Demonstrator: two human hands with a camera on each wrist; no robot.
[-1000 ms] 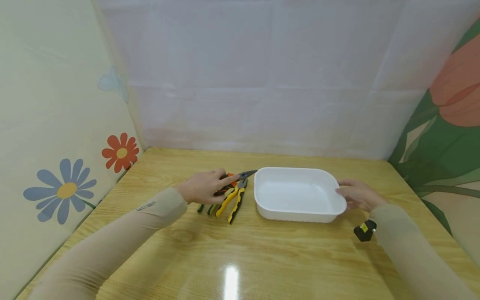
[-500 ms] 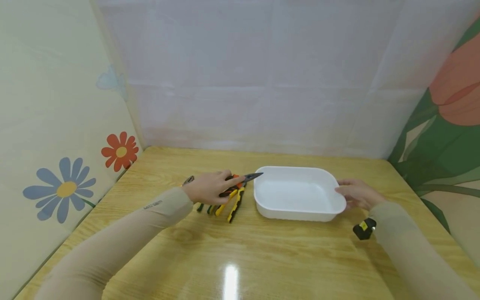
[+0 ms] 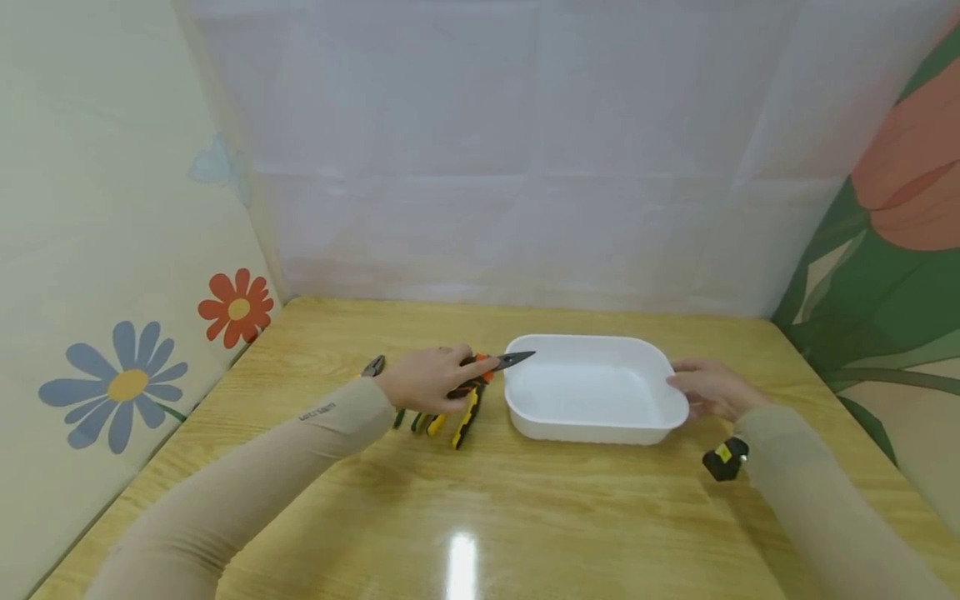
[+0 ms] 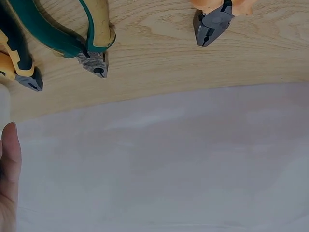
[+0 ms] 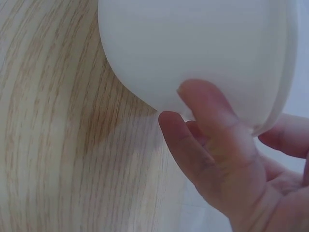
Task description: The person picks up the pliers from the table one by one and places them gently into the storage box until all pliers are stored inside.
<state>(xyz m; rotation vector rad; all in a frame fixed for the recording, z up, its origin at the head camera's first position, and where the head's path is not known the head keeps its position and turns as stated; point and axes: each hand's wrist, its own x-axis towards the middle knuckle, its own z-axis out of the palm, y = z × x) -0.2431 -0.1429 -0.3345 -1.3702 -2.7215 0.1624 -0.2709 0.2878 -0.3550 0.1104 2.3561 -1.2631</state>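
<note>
My left hand (image 3: 427, 379) grips needle-nose pliers (image 3: 516, 359) with orange and black handles. Their pointed tip reaches over the left rim of a white plastic container (image 3: 600, 434). At the container's right end, my right hand (image 3: 716, 390) holds the rim; in the right wrist view the fingers (image 5: 207, 104) lie against its wall. Beneath the left hand lie yellow-and-black pliers (image 3: 468, 421) and green handles (image 3: 417, 422), partly hidden. The left wrist view shows green-and-yellow pliers (image 4: 93, 63), yellow-and-black pliers (image 4: 30, 77) and orange-handled pliers (image 4: 212, 24); only the thumb (image 4: 10, 154) is visible there.
A small black-and-yellow tape measure (image 3: 724, 459) sits on the wooden table (image 3: 555, 517) beside my right wrist. Another pliers head (image 3: 373, 365) shows behind the left wrist. Pale cloth (image 3: 510, 233) hangs at the table's back edge, with flower-printed sheets (image 3: 112, 242) at both sides.
My left hand has moved right with the needle-nose pliers, bringing their tip over the container's left rim. Another pliers head has come into sight behind the wrist. The right hand stays at the container.
</note>
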